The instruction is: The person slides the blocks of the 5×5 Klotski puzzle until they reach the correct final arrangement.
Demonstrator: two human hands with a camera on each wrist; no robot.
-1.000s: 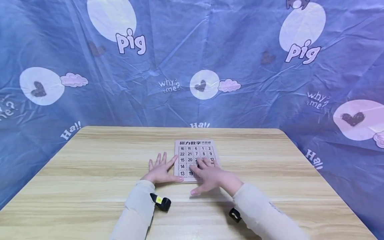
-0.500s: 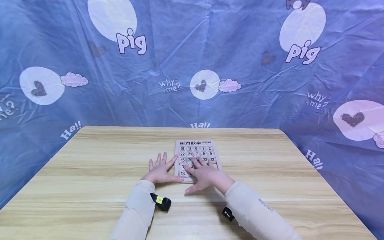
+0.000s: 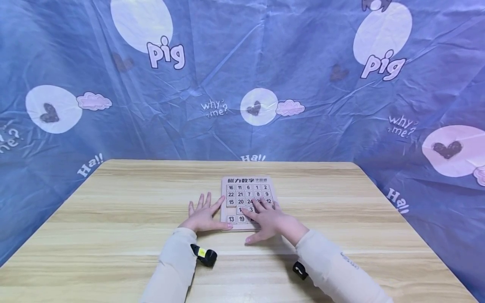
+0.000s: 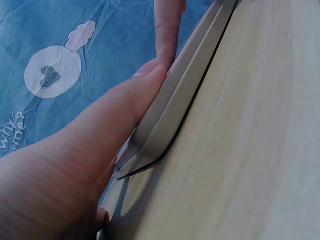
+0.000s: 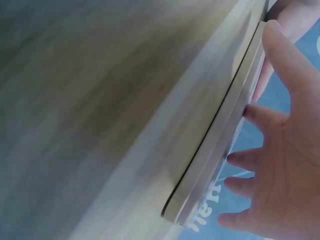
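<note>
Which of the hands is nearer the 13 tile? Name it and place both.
Left. The left hand has its thumb at the near-left corner of the board, close by the 13 tile. The right hand is farther right, over the board, with the 19 tile between.

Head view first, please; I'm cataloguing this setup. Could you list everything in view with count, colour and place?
puzzle board: 1, pale beige-grey, on the table
number tiles: some hidden, so no exact count; pale with black numbers, in rows on the board
open slot: 1 visible, pale, left end of the fourth row
table: 1, light wood-grain, under the board
backdrop: 1, blue with white and pink prints, behind the table
wrist cameras: 2, black, one at each wrist
sleeves: 2, cream, on the forearms
left hand: 1, bare, at the board's left edge
right hand: 1, bare, over the board's near right part
</note>
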